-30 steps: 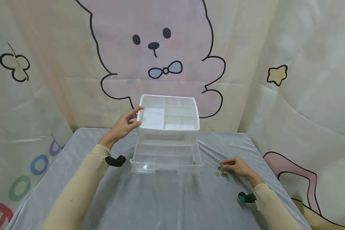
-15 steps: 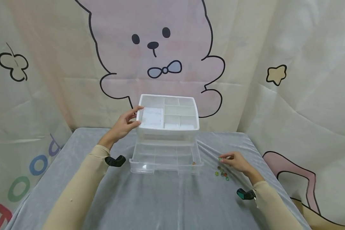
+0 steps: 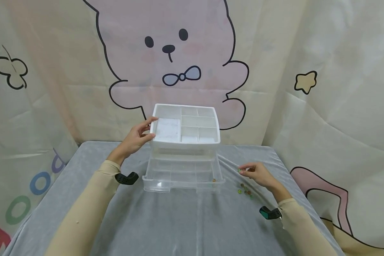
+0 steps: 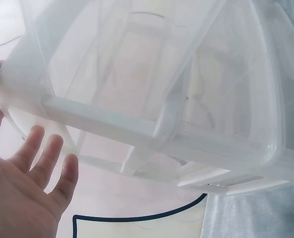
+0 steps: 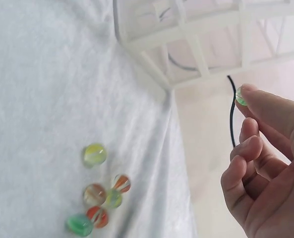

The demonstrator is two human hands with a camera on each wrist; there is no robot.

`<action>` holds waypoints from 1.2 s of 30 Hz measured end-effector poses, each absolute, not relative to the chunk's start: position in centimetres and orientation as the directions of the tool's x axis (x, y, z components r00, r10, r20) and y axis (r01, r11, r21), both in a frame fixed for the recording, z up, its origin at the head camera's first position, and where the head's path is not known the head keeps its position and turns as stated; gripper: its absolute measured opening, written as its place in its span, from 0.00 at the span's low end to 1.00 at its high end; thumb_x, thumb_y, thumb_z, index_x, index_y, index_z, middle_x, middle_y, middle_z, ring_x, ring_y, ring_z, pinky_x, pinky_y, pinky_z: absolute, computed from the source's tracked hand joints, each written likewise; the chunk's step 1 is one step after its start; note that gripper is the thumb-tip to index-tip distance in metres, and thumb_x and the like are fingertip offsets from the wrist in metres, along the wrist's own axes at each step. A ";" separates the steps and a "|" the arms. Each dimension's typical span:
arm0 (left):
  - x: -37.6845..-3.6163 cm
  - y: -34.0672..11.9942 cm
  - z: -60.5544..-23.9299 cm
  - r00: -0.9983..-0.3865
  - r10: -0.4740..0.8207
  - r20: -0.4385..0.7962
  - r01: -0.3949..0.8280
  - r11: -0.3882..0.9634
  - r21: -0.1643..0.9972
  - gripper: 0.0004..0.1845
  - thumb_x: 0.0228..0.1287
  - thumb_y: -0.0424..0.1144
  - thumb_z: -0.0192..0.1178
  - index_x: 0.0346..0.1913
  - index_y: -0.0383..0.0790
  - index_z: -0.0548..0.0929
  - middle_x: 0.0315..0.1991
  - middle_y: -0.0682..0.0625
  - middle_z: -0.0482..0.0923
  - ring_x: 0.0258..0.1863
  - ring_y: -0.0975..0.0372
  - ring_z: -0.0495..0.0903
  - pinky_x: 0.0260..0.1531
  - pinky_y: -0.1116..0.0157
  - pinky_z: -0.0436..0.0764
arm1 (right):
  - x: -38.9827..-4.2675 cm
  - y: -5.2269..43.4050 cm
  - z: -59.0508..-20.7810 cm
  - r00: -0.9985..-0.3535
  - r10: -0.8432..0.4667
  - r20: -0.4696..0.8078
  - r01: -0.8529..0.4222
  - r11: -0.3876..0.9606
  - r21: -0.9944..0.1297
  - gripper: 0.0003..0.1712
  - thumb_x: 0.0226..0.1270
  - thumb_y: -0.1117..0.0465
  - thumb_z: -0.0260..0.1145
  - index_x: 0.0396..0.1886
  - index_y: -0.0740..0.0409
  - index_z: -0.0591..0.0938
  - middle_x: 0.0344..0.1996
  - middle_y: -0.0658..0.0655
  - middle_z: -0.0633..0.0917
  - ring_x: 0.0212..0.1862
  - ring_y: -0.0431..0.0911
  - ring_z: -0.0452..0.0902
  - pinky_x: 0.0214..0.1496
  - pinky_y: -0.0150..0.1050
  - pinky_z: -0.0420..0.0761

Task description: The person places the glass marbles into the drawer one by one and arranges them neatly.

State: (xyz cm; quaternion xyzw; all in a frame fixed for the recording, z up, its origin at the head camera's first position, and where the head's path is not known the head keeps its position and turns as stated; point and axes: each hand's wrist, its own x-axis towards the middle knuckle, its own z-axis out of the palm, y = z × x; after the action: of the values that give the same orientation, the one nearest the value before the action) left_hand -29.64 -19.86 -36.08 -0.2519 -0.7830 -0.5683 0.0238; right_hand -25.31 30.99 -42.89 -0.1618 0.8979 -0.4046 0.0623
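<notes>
In the head view my left hand [image 3: 132,140] grips the left edge of a white plastic drawer organizer [image 3: 185,140], thumb in front and fingers behind. Its upper part has several compartments. A clear divided drawer [image 3: 182,185] sticks out at the bottom, and an orange-brown marble [image 3: 214,180] lies in its right section. To the right of the drawer, my right hand [image 3: 259,176] pinches a green glass marble [image 5: 241,96] between thumb and index finger, raised off the cloth. Below that hand, several loose marbles [image 5: 95,194] in yellow, orange and green lie in a cluster.
A grey cloth [image 3: 179,224] covers the table. Behind and at both sides hangs a cream curtain [image 3: 275,42] printed with a pink bear. A black wrist device [image 3: 127,178] hangs by the left cuff, another [image 3: 270,213] by the right.
My right hand has lifted the green marble from the cluster and moved it up and left, closer to the drawer. My left hand keeps its hold on the organizer.
</notes>
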 end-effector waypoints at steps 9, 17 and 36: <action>-29.5 -20.0 -36.1 -0.874 0.363 0.323 0.421 0.234 0.877 0.33 0.75 0.34 0.56 0.79 0.46 0.60 0.81 0.46 0.53 0.75 0.44 0.63 0.52 0.73 0.75 | -25.1 29.5 -41.6 -0.923 -0.376 0.078 -0.299 0.578 -0.759 0.15 0.70 0.62 0.68 0.50 0.68 0.87 0.29 0.59 0.84 0.22 0.35 0.64 0.29 0.32 0.72; -29.5 -19.9 -35.9 -0.882 0.357 0.308 0.407 0.247 0.879 0.33 0.74 0.35 0.56 0.79 0.48 0.61 0.81 0.49 0.52 0.75 0.45 0.62 0.60 0.52 0.74 | -24.6 28.5 -40.2 -0.908 -0.400 0.126 -0.342 0.531 -0.775 0.12 0.70 0.64 0.67 0.48 0.68 0.87 0.20 0.44 0.76 0.21 0.34 0.62 0.26 0.31 0.68; -29.7 -20.0 -36.0 -0.869 0.380 0.318 0.417 0.214 0.883 0.34 0.74 0.34 0.56 0.79 0.46 0.60 0.82 0.48 0.50 0.75 0.45 0.62 0.53 0.72 0.75 | -23.3 25.2 -36.3 -0.843 -0.447 0.300 -0.495 0.421 -0.760 0.10 0.67 0.71 0.67 0.45 0.72 0.86 0.35 0.43 0.85 0.27 0.33 0.72 0.28 0.29 0.74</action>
State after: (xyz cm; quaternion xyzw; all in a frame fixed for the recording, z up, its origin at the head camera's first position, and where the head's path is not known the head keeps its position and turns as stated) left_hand -29.65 -19.95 -36.00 -0.2556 -0.7791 -0.5722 0.0163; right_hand -23.34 25.22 -36.34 -0.2794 0.8426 -0.4597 -0.0257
